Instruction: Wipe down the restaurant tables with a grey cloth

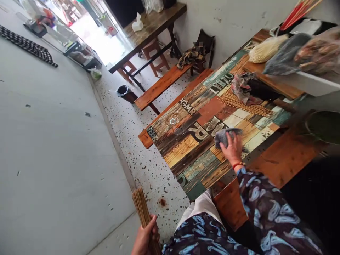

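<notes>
the near tabletop (186, 148) lies bare for passing; a skewer pile (244, 102) and crumpled cloth (243, 88) block its far end.

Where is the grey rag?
In the head view, the grey rag lies on the patchwork table, under the right hand, right of centre.

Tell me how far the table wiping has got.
Looks done: the near end of the table shows a wet sheen. In hand: the right hand presses a grey cloth mid-table, while the left hand grips a bundle of sticks. Left: the far end holds loose sticks and a crumpled rag.
</notes>
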Action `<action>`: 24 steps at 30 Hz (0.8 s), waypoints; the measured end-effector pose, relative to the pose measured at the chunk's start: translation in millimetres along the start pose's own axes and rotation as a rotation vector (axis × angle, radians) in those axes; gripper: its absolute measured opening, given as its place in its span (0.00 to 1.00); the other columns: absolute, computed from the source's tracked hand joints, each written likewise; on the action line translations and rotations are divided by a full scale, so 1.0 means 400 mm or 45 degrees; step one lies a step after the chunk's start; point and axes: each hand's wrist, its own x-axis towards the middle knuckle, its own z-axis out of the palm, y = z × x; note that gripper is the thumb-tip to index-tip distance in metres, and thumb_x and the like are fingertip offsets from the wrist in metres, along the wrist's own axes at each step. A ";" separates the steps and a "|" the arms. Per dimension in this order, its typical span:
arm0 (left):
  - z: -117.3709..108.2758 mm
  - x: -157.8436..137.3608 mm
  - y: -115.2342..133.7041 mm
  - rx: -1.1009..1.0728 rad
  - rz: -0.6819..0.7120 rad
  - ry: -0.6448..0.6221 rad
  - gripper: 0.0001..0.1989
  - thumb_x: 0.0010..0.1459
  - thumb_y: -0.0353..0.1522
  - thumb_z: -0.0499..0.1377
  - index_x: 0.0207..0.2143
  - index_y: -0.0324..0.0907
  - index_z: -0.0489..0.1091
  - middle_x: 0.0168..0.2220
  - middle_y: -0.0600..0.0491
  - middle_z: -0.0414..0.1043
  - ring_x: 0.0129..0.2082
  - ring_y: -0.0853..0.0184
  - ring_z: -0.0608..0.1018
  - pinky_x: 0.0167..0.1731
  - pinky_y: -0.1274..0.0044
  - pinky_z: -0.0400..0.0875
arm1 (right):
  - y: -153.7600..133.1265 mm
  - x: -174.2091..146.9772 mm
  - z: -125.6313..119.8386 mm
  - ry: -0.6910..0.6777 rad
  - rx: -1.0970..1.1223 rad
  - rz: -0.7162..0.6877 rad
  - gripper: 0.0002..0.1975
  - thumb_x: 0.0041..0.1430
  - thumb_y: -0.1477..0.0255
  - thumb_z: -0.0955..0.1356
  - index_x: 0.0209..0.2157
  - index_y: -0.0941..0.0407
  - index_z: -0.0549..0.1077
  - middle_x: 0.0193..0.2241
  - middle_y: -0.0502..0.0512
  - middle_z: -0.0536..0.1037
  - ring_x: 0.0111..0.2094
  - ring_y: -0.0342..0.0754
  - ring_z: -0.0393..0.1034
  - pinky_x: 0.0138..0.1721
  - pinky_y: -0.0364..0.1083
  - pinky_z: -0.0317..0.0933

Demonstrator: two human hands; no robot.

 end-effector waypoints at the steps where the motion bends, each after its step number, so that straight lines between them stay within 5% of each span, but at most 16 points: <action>1: 0.009 0.005 0.005 -0.022 -0.008 0.007 0.36 0.26 0.53 0.74 0.32 0.44 0.63 0.13 0.67 0.55 0.12 0.78 0.57 0.15 0.81 0.52 | -0.052 -0.040 0.026 -0.049 0.019 -0.063 0.31 0.58 0.65 0.67 0.62 0.55 0.64 0.65 0.67 0.59 0.65 0.68 0.50 0.61 0.69 0.49; 4: 0.042 0.017 0.025 -0.061 -0.003 -0.031 0.35 0.28 0.53 0.74 0.32 0.44 0.63 0.13 0.67 0.56 0.12 0.77 0.57 0.15 0.81 0.53 | -0.207 -0.135 0.077 -0.169 0.213 -0.109 0.26 0.56 0.75 0.65 0.58 0.52 0.69 0.59 0.64 0.68 0.59 0.63 0.60 0.59 0.65 0.56; 7: 0.065 0.022 0.043 -0.071 0.037 -0.073 0.33 0.31 0.52 0.74 0.33 0.44 0.64 0.13 0.66 0.57 0.12 0.77 0.58 0.15 0.81 0.53 | -0.284 -0.107 0.086 -0.310 0.585 -0.074 0.24 0.56 0.75 0.64 0.55 0.53 0.72 0.52 0.62 0.74 0.52 0.57 0.69 0.56 0.60 0.63; 11: 0.061 0.033 0.032 -0.161 -0.006 -0.040 0.33 0.33 0.52 0.73 0.33 0.44 0.63 0.13 0.66 0.57 0.12 0.77 0.57 0.15 0.82 0.52 | -0.219 0.125 0.042 -0.378 0.818 -0.034 0.27 0.59 0.66 0.65 0.60 0.52 0.66 0.54 0.60 0.75 0.52 0.55 0.71 0.57 0.58 0.63; 16: 0.038 0.060 -0.011 -0.299 -0.083 0.114 0.34 0.32 0.53 0.73 0.34 0.45 0.63 0.13 0.67 0.56 0.12 0.79 0.55 0.15 0.82 0.51 | -0.099 0.392 0.092 -0.115 0.289 0.050 0.34 0.56 0.61 0.67 0.62 0.59 0.63 0.59 0.70 0.68 0.59 0.64 0.63 0.59 0.65 0.57; 19: 0.043 0.068 -0.011 -0.307 -0.157 0.121 0.35 0.30 0.53 0.74 0.34 0.45 0.63 0.13 0.67 0.56 0.12 0.79 0.55 0.15 0.83 0.50 | -0.180 0.361 0.197 0.031 0.067 -0.038 0.34 0.58 0.63 0.66 0.64 0.59 0.60 0.64 0.72 0.60 0.64 0.67 0.53 0.61 0.68 0.50; 24: 0.068 0.076 0.022 -0.310 -0.174 0.152 0.34 0.31 0.54 0.73 0.34 0.45 0.63 0.14 0.67 0.55 0.12 0.79 0.54 0.15 0.83 0.50 | -0.431 0.169 0.298 -0.237 0.259 -0.319 0.26 0.59 0.72 0.63 0.59 0.55 0.67 0.59 0.64 0.69 0.59 0.60 0.62 0.60 0.61 0.57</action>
